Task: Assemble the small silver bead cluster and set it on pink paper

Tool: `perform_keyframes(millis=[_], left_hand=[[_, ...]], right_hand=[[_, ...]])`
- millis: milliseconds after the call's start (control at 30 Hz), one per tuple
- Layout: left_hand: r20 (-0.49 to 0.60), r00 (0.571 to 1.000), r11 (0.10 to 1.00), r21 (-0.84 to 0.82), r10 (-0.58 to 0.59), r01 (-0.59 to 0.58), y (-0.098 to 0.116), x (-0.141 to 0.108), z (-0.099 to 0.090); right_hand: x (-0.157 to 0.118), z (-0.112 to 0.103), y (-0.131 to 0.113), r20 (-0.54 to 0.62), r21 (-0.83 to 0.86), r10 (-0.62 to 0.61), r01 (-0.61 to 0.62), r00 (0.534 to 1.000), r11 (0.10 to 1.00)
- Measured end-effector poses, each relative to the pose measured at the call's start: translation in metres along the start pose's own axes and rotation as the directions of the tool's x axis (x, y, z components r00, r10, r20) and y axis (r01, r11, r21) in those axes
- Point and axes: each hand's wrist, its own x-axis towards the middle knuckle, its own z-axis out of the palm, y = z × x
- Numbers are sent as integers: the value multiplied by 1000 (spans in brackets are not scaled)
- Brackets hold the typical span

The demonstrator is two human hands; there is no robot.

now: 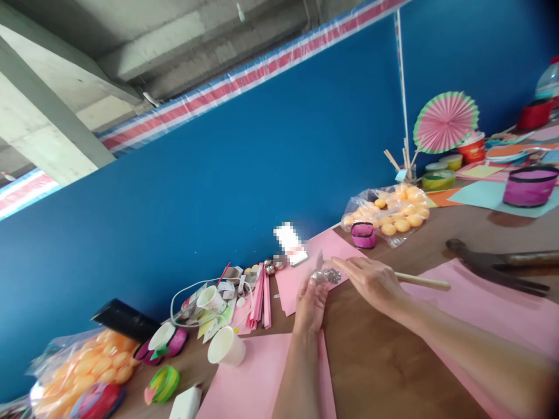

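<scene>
A small silvery, bumpy object rests in the curled fingers of my left hand, over the edge of a pink sheet. Just to its right is my right hand, palm down, with its fingers closed round a pale wooden stick or handle that sticks out behind the hand. A small pointed grey tip shows beside the silvery object; whether it belongs to the stick is unclear.
A hammer lies at the right. Bags of orange balls, a magenta ring, a white cup, pink strips and a paper fan stand or lie on the brown table. A blue wall rises behind.
</scene>
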Motion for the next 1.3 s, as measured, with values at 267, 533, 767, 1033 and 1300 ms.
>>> perform_keyframes(millis=[267,533,767,1033,1300], left_hand=[[10,999,999,-9,33,-33,-1,2,-2],[-37,999,1000,-14,21,-22,-2,1,-1],[-43,999,1000,20,1,-1,1,2,-1],[-38,999,1000,15,21,-21,1,2,-1],[-16,1000,999,48,-2,3,2,-1,2]], right_hand=[[-2,3,-6,-13,45,-52,53,999,998],[-1,0,-5,-44,29,-37,38,998,999],[0,-1,-4,-2,16,-2,2,1000,1000],[0,-1,-3,-23,22,15,-15,1000,1000],[-2,0,-8,2,55,-34,34,999,998]])
